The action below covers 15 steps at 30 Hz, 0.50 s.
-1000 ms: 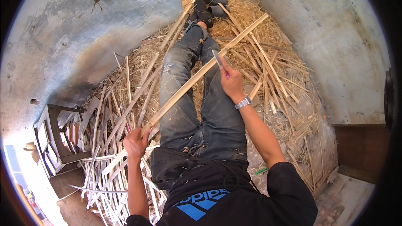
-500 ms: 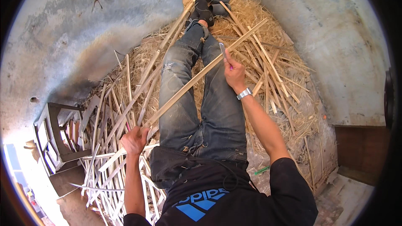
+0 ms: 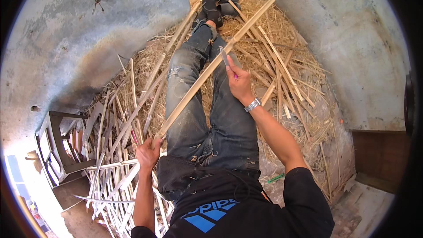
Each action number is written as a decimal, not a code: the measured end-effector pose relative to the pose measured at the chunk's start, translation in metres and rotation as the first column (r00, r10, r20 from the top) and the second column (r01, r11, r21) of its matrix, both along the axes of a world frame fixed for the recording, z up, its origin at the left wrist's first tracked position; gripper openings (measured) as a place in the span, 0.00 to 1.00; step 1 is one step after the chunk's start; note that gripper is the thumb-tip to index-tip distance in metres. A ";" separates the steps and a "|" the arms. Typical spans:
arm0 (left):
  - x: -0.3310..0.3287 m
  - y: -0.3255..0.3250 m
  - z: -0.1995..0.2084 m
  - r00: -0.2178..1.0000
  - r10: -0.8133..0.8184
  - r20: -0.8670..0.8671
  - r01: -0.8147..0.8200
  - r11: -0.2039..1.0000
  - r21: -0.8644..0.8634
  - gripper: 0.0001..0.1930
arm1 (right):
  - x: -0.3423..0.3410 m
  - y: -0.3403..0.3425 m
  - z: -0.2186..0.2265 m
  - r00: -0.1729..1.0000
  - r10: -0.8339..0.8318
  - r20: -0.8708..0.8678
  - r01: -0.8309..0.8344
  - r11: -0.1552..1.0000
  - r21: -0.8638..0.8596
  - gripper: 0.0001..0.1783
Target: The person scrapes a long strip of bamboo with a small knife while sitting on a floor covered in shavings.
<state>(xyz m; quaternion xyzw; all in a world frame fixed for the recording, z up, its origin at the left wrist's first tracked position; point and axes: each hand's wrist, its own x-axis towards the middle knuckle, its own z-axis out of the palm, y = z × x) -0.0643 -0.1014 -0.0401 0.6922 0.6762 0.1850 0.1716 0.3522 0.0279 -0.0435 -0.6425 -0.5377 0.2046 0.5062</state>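
I sit with my legs in blue jeans (image 3: pixel 200 101) stretched out over a heap of straw. My left hand (image 3: pixel 147 153) grips the near end of a long pale bamboo strip (image 3: pixel 211 68) that runs diagonally across my thighs toward the upper right. My right hand (image 3: pixel 240 83), with a metal watch on the wrist, holds a knife (image 3: pixel 225 56) with its grey blade against the strip's middle.
Straw and shavings (image 3: pixel 282 61) cover the ground around my legs. A pile of split bamboo slats (image 3: pixel 116 150) lies at my left. A small dark wooden stool (image 3: pixel 61 145) stands further left. Black sandals (image 3: pixel 220 0) lie by my feet. Grey concrete walls (image 3: pixel 79 35) curve round.
My right hand with the knife slid up the strip, then came back down toward me. My left hand stayed at the strip's near end.
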 end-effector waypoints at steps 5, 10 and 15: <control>0.018 0.003 -0.001 0.985 0.027 0.171 -0.020 0.999 -0.044 0.25 | -0.014 0.000 0.001 0.961 0.278 0.010 -0.277 0.959 -0.057 0.23; 0.021 0.008 0.004 0.987 0.047 0.152 -0.039 0.998 -0.058 0.24 | -0.017 0.011 0.000 0.959 0.279 0.043 -0.277 0.960 -0.048 0.23; 0.021 0.018 0.010 0.995 0.033 0.089 -0.027 0.998 -0.064 0.23 | 0.016 0.064 0.005 0.993 -0.067 0.097 0.058 0.994 0.092 0.22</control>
